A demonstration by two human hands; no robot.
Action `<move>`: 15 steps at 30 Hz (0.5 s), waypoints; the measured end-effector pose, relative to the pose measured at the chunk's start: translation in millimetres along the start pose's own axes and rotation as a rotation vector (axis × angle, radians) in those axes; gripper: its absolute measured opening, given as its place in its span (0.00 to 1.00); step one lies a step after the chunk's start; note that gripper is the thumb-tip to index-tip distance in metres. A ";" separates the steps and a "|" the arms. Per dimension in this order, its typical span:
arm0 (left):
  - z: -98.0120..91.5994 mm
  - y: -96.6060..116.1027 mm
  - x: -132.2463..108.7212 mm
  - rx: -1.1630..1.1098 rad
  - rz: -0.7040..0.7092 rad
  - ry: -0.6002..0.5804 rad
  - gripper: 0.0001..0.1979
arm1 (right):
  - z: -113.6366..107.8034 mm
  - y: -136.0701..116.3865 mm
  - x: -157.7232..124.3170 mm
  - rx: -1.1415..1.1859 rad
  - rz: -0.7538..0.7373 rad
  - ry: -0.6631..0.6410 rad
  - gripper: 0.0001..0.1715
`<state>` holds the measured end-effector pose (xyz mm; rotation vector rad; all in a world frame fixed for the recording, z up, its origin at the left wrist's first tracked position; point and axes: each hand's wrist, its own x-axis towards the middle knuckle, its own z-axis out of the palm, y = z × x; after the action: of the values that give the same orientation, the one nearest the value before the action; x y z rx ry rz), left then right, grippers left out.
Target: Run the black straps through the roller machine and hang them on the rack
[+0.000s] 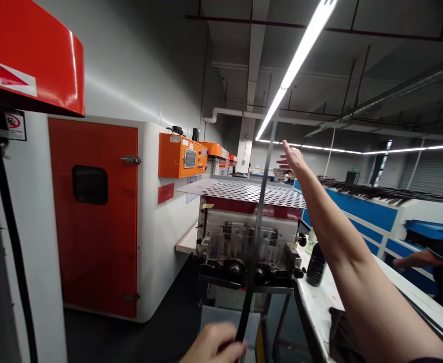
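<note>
The long dark strip (pixel 259 217) stood up in front of you, running from low and near to high in the middle of the scene, with a small lean to the right at the top. To handle it well, it seemed best to pinch the low end firmly, let the strip hang straight with no twist, and guide it softly up high. It also seemed wise to mind the machine (pixel 250 247) with the rollers, which sat behind it, and the sheet with holes (pixel 252 190) on top. Your left hand (pixel 214 345), low and near, had its fingers curled around the strip's low end. Your right hand (pixel 292 157) was up high and far out, with its fingers spread and nothing gripped. It was just beside the strip's upper part, but you could not tell if it touched. A black bottle (pixel 316 267) stood on the white table (pixel 320 300) at the right.
</note>
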<state>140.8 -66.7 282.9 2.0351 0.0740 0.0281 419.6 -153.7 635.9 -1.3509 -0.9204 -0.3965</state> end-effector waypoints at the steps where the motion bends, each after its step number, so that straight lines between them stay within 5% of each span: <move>1: -10.0 12.2 -3.7 -0.010 0.035 0.035 0.20 | 2.9 4.9 4.5 -0.079 0.042 0.007 0.27; 3: -32.0 42.4 2.7 -0.048 0.125 0.069 0.16 | 1.7 16.8 -18.3 -0.213 -0.011 -0.013 0.26; 5: -54.8 72.6 21.8 -0.102 0.211 0.058 0.13 | -2.7 28.2 -75.6 -0.259 -0.073 -0.135 0.23; 10: -93.8 111.5 65.6 -0.286 0.332 0.043 0.12 | 6.8 45.8 -241.8 -0.089 0.308 -0.617 0.25; 12: -102.9 118.2 72.1 -0.321 0.354 -0.028 0.12 | 16.8 49.4 -273.6 0.020 0.373 -0.674 0.22; 15: -120.9 138.0 79.2 -0.312 0.371 -0.106 0.11 | 24.7 46.9 -273.3 0.131 0.368 -0.669 0.21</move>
<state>219.1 -15.4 459.5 1.7109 -0.3552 0.1552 279.8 -189.4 397.9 -1.5173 -1.1793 0.4214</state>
